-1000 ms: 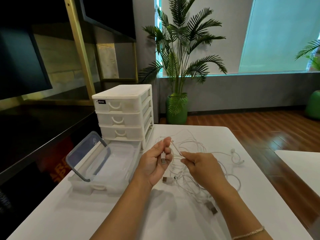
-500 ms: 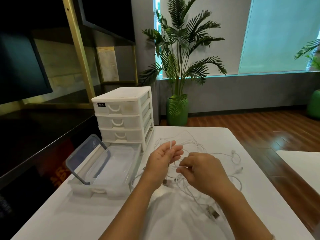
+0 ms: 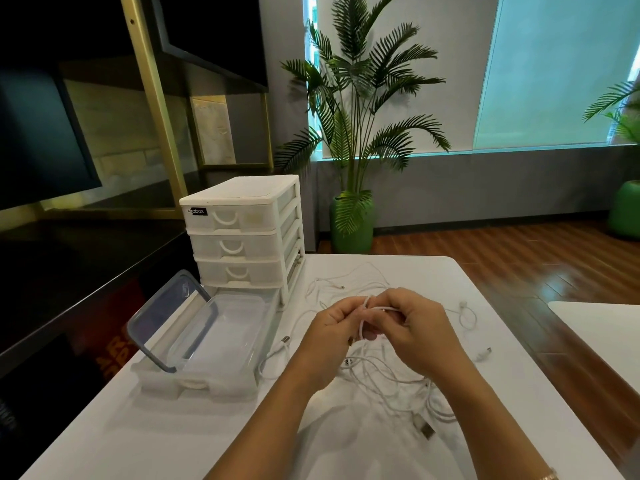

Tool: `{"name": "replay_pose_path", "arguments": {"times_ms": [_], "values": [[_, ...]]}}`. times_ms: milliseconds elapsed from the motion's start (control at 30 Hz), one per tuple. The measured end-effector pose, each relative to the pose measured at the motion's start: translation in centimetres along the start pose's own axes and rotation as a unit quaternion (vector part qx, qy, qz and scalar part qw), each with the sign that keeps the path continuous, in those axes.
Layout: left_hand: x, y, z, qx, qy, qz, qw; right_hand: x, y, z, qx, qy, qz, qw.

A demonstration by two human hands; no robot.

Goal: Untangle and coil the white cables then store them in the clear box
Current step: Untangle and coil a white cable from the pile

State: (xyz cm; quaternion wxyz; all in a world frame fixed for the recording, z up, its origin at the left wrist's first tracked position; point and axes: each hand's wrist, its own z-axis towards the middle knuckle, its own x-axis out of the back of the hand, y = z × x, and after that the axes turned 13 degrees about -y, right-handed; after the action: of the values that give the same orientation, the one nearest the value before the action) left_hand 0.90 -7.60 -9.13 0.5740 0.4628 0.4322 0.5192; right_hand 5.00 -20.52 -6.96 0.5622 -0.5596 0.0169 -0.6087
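Over the middle of the white surface (image 3: 207, 441) we see the left hand (image 3: 332, 337) and right hand (image 3: 420, 336) raised close together, the fingers of both curled and pinching one loop of white cable (image 3: 363, 318) between them. Beneath and around the hands the remaining white cables (image 3: 381, 372) lie in a loose tangle on the surface, one metal plug (image 3: 426, 429) resting near the right forearm. Left of the tangle we note the clear box (image 3: 221, 337) lying open, its lid (image 3: 166, 317) tilted up, just in front of a white drawer unit (image 3: 242, 237).
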Motion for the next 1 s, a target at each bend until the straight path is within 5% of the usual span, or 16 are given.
{"name": "replay_pose_path", "arguments": {"times_ms": [333,500,1000], "values": [[-0.2,0.7,-0.7,0.026,-0.079,-0.121,0.989,0.2,-0.4,-0.2,0.005,0.12,0.097,0.988],[-0.1,1.1,-0.8,0.037,-0.071,-0.154,0.985,0.3,-0.6,0.0,-0.045,0.062,0.204,0.976],[-0.3,2.0,-1.1,0.063,-0.071,-0.258,0.961,1.2,0.2,0.0,-0.015,-0.001,0.208,0.978]]}}
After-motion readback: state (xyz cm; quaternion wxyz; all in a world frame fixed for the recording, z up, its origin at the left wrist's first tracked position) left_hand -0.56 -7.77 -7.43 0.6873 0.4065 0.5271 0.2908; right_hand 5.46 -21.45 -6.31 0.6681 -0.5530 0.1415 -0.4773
